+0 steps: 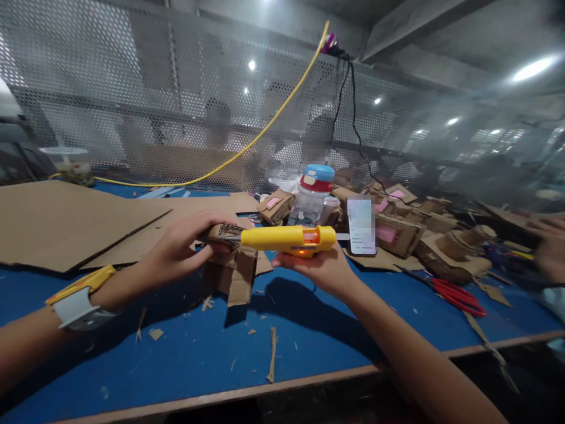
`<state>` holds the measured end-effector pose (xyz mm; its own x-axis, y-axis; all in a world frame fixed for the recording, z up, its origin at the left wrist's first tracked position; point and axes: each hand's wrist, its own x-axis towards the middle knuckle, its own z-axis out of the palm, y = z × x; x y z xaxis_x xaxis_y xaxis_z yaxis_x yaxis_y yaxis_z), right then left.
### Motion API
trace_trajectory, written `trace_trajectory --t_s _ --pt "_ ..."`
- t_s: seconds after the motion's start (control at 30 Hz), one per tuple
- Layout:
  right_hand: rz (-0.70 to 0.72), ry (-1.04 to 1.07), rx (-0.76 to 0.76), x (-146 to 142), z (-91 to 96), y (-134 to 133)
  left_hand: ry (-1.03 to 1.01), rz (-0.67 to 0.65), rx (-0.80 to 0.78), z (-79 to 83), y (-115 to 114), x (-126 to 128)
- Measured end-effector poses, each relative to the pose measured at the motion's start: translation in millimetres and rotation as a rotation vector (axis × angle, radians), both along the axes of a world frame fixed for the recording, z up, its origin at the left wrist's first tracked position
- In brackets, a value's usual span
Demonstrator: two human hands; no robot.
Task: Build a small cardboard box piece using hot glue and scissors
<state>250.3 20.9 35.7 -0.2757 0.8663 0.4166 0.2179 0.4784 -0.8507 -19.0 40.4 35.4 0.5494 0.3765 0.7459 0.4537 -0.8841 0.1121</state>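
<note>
My right hand [324,268] is wrapped round a yellow hot glue gun [278,238], held level with its nozzle pointing left. An orange light glows on the gun's side, and a pale glue stick [342,237] juts from its back end. The nozzle tip meets the upper edge of a small folded cardboard piece [242,274]; whether glue is coming out cannot be seen. My left hand [189,238] pinches that cardboard piece at its top left, fingers above and thumb in front. The piece is held over the blue table [176,365].
Large cardboard sheets [57,224] cover the left. Behind the gun stand a water bottle [309,197] and an upright phone [362,227]. Red-handled scissors [457,294] lie right, near cardboard constructions [397,232]. Another person's hand [547,247] is at far right. A yellow cable [265,132] hangs behind.
</note>
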Motion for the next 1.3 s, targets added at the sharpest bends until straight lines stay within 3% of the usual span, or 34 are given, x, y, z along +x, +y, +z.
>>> trace_trajectory --t_s 0.5,1.1,1.3 --pt "-0.008 -0.030 -0.016 -4.0 5.9 -4.6 -0.004 0.034 -0.090 2.5 -3.7 1.0" --pt "-0.042 -0.091 0.062 -0.2 3.4 -0.6 -0.015 -0.011 -0.072 1.6 -2.0 0.9" --pt "-0.023 -0.024 0.048 1.1 2.3 0.3 -0.020 0.007 -0.098 1.5 -3.0 0.1"
